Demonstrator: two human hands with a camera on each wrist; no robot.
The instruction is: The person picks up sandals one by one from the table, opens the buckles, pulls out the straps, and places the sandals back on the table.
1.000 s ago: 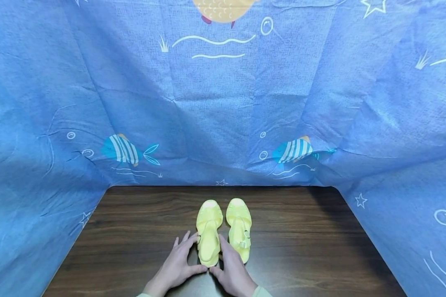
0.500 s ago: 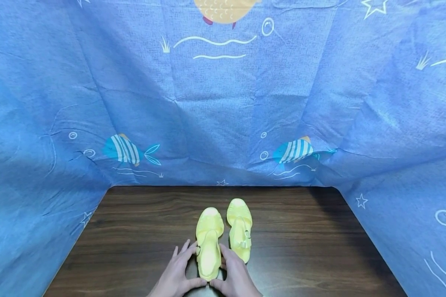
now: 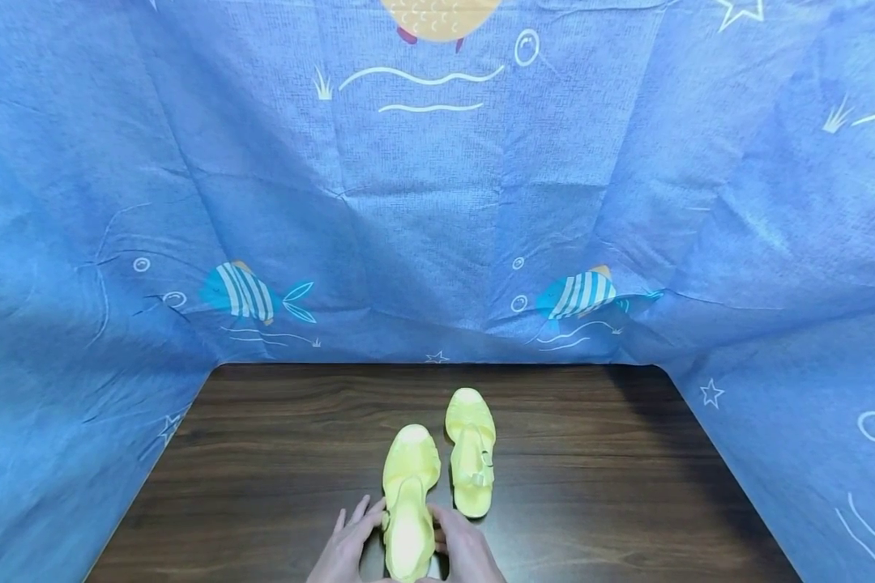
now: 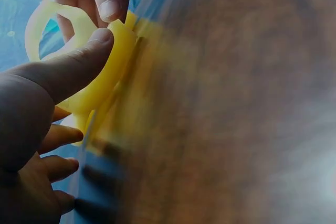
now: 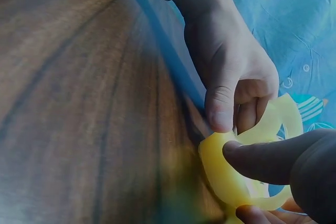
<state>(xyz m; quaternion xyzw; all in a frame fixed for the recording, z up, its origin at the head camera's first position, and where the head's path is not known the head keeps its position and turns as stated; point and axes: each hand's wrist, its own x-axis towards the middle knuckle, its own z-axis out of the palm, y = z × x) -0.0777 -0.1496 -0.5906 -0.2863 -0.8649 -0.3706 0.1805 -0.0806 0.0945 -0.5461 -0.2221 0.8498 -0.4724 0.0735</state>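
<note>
Two pale yellow jelly sandals lie on the dark wood table, toes pointing away from me. My left hand point(image 3: 344, 552) and right hand point(image 3: 468, 551) hold the left sandal point(image 3: 411, 465) from both sides of its back half. In the left wrist view, both thumbs press on the heel of that sandal point(image 4: 118, 51) while fingers lie along its side. From the right wrist, its heel point(image 5: 218, 163) shows between the two thumbs. The right sandal point(image 3: 471, 441) stands a little farther off, untouched, with a buckled strap on its right side.
The brown table point(image 3: 591, 486) has its far edge against a blue curtain point(image 3: 423, 227) printed with fish, stars and bubbles. The same cloth hangs along the left and right sides.
Both hands have drawn the left sandal back toward me, so it now sits nearer than the right one. The right sandal has stayed in place.
</note>
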